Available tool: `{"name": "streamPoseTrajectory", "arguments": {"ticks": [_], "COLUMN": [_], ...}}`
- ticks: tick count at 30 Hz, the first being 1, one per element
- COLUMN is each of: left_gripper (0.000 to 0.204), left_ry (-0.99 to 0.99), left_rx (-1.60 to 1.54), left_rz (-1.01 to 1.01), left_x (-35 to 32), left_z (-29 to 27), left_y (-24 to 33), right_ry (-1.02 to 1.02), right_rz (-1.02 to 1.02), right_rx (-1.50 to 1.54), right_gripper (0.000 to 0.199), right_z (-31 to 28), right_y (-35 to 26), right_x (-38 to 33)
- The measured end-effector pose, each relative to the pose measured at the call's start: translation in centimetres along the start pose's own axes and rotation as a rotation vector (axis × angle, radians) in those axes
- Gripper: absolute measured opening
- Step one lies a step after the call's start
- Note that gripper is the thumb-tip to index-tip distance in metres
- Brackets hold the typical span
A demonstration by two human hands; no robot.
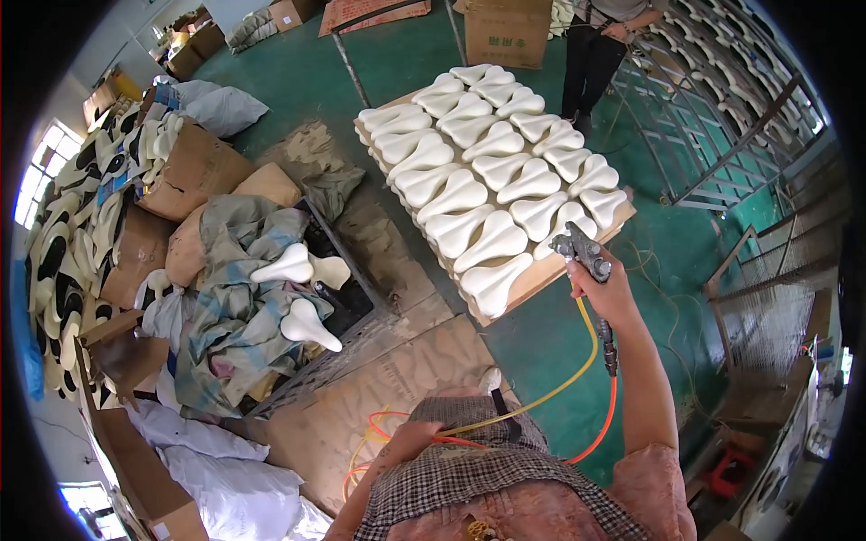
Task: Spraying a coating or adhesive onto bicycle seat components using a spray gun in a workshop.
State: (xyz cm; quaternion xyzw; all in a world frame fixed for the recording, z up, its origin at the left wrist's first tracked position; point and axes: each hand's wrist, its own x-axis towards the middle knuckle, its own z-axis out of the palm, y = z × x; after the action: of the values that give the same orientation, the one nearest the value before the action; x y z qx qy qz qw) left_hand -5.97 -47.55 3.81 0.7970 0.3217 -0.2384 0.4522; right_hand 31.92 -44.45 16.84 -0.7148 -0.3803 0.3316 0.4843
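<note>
My right hand (603,287) is closed round the handle of a metal spray gun (582,250), held over the near right corner of a board of saddle pads. A yellow hose (585,352) and an orange hose (603,431) run from the gun toward my waist. Down by my checked apron (451,478), my left hand (416,442) is closed round the hoses; its fingertips are partly hidden. Many white foam bicycle saddle pads (492,241) lie in tight rows on the board (532,279), their wide and narrow ends alternating.
At left, an open black crate (365,302) holds crumpled cloth (239,298) with a few loose pads (308,325). Cartons (194,171) overflowing with pads stand behind it. Another person (591,54) stands beyond the board, near a metal rack (722,167). Flattened cardboard (406,383) covers the floor before me.
</note>
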Motion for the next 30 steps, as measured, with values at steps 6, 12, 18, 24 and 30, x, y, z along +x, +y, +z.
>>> {"name": "streamPoseTrajectory", "arguments": {"ticks": [6, 12, 18, 24, 30], "left_gripper": [0.039, 0.038, 0.035, 0.035, 0.038], "left_ry": [0.060, 0.022, 0.032, 0.019, -0.009], "left_rx": [-0.038, -0.041, -0.010, -0.049, 0.025], "left_rz": [0.033, -0.003, 0.043, 0.019, 0.041], "left_x": [-2.0, -4.0, -3.9, -3.9, -2.4], "left_z": [2.7, 3.1, 3.0, 2.6, 2.7], "left_y": [-3.2, -4.1, -3.5, -2.4, -2.4], "right_ry": [-0.177, -0.063, -0.112, 0.287, 0.300], "right_rz": [0.000, 0.016, -0.030, -0.004, 0.065], "right_rx": [0.044, -0.022, 0.088, -0.071, 0.006], "right_gripper": [0.030, 0.027, 0.025, 0.024, 0.020], "right_z": [3.9, 4.3, 5.5, -2.0, -5.0], "right_y": [-1.5, -1.4, -1.5, 1.2, 0.8], "right_x": [-2.8, -3.8, -3.9, -2.6, -4.3]}}
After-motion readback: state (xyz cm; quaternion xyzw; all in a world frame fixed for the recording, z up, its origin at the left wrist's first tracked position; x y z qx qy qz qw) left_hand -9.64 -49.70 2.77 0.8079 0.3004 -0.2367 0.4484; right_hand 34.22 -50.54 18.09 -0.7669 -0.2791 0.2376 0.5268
